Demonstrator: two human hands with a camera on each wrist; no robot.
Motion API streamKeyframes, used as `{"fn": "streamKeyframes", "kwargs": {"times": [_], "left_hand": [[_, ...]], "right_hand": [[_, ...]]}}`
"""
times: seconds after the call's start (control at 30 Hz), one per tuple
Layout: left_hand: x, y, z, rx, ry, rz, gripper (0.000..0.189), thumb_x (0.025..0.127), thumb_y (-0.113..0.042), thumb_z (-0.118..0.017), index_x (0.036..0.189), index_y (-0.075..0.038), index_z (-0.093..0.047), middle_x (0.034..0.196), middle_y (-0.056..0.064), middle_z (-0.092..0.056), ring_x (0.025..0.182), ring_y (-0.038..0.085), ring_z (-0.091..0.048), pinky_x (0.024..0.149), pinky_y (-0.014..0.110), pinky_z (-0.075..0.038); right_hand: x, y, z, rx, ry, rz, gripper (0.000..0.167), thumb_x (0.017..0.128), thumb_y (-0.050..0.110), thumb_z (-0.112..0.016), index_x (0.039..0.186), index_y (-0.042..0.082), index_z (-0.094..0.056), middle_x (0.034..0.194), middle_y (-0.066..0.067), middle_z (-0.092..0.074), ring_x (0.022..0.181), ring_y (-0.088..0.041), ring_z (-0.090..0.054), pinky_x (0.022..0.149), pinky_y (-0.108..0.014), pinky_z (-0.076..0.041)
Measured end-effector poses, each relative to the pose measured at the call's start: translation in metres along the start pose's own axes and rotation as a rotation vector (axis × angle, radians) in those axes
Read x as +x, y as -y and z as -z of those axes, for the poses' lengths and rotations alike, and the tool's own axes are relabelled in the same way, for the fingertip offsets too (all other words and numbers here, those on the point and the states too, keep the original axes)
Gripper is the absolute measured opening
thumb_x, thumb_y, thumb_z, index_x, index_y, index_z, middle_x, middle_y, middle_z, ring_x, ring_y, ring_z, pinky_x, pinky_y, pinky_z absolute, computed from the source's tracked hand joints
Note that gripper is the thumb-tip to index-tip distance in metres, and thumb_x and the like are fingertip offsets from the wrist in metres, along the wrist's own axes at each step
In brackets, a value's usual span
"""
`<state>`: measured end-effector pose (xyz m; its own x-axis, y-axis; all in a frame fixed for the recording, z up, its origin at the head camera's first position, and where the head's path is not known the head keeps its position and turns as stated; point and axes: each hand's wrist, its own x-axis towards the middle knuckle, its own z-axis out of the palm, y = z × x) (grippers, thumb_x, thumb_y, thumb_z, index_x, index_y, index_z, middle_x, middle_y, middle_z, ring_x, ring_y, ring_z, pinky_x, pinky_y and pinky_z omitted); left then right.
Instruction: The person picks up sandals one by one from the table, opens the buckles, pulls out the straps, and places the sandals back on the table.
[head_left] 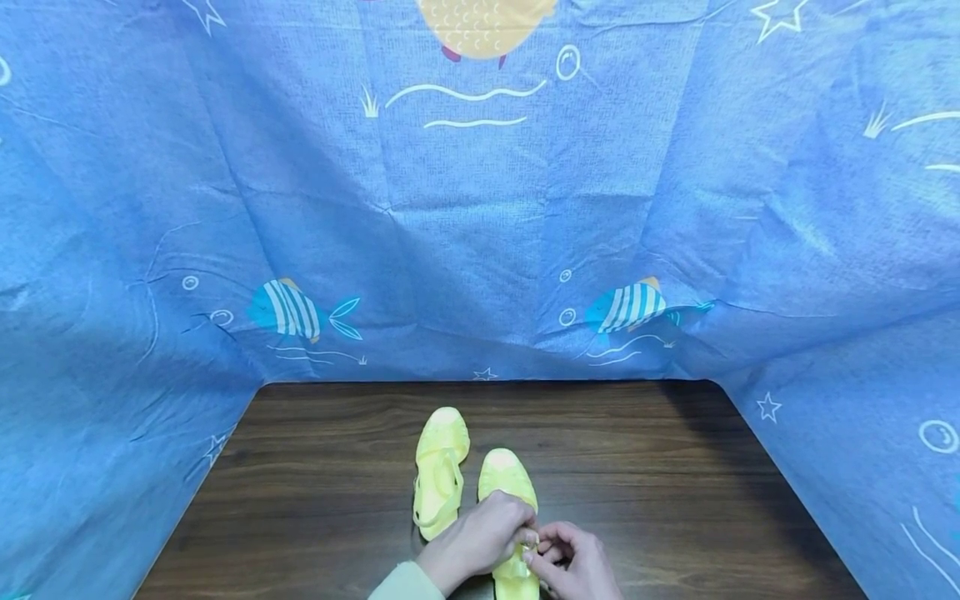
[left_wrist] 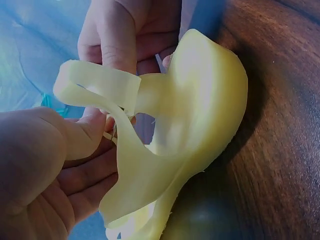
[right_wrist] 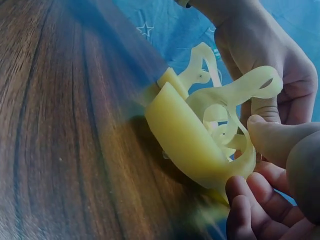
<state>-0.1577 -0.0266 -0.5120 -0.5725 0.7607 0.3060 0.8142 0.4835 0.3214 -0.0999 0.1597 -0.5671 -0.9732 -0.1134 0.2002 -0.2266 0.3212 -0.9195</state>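
A pale yellow jelly sandal (head_left: 507, 475) lies on the dark wooden table, toe pointing away, with both hands at its ankle strap. My left hand (head_left: 491, 533) reaches across the sandal from the left. In the left wrist view its thumb and fingers pinch the strap (left_wrist: 100, 85) beside a thin metal piece (left_wrist: 114, 133) that looks like a buckle. From the right side my right hand (head_left: 573, 562) pinches the strap, its thumb (right_wrist: 272, 137) close to the left hand. Fingers partly hide the fastening. The matching sandal (head_left: 442, 467) rests to the left, untouched.
The brown wood-grain table (head_left: 322, 483) extends to both sides and beyond the sandals. A blue cloth (head_left: 465, 250) printed with fish and stars hangs behind the table and along both sides.
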Motion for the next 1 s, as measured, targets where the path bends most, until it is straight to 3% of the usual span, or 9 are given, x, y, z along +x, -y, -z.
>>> {"fn": "streamKeyframes", "kwargs": {"times": [0.2,0.43,0.67,0.87,1.0], "left_hand": [[0.001,0.000,0.002,0.025,0.030,-0.015,0.008,0.094,-0.022,-0.078,0.086,-0.019,-0.076,0.080,-0.017,-0.068,0.072,-0.014,-0.053,0.065,0.003,-0.043],[0.000,0.001,0.003,0.192,-0.011,-0.071,0.014,0.089,-0.030,-0.083,0.080,-0.027,-0.073,0.073,-0.021,-0.061,0.063,-0.012,-0.043,0.066,0.011,-0.043],[-0.001,0.002,0.007,0.269,-0.011,-0.080,0.019,0.085,-0.028,-0.084,0.077,-0.029,-0.067,0.070,-0.021,-0.059,0.061,-0.008,-0.043,0.061,0.014,-0.035],[-0.001,0.002,0.011,0.377,0.059,-0.015,0.015,0.089,-0.025,-0.078,0.079,-0.030,-0.068,0.074,-0.019,-0.065,0.066,0.002,-0.053,0.058,0.020,-0.033],[-0.001,0.001,0.013,0.448,0.124,0.005,0.017,0.085,-0.032,-0.082,0.073,-0.032,-0.070,0.070,-0.019,-0.065,0.065,0.004,-0.054,0.056,0.023,-0.033]], "right_hand": [[0.001,0.000,-0.003,-0.081,-0.047,0.069,0.020,0.079,0.004,-0.087,0.085,0.011,-0.069,0.075,0.009,-0.064,0.063,0.004,-0.058,0.053,-0.022,-0.055],[0.003,-0.001,-0.005,-0.151,-0.073,0.125,0.023,0.076,0.008,-0.089,0.086,0.017,-0.069,0.076,0.008,-0.063,0.063,0.006,-0.055,0.052,-0.020,-0.051],[0.005,-0.002,-0.004,-0.223,-0.080,0.213,0.024,0.076,0.009,-0.088,0.086,0.021,-0.070,0.075,0.018,-0.059,0.063,0.005,-0.054,0.052,-0.017,-0.047],[0.009,-0.001,-0.003,-0.220,-0.071,0.276,0.023,0.077,0.007,-0.087,0.087,0.018,-0.070,0.075,0.020,-0.060,0.063,0.009,-0.053,0.053,-0.014,-0.048],[0.010,0.001,-0.003,-0.231,-0.060,0.302,0.023,0.075,0.004,-0.086,0.088,0.017,-0.071,0.075,0.020,-0.060,0.063,0.011,-0.053,0.053,-0.013,-0.047]]}}
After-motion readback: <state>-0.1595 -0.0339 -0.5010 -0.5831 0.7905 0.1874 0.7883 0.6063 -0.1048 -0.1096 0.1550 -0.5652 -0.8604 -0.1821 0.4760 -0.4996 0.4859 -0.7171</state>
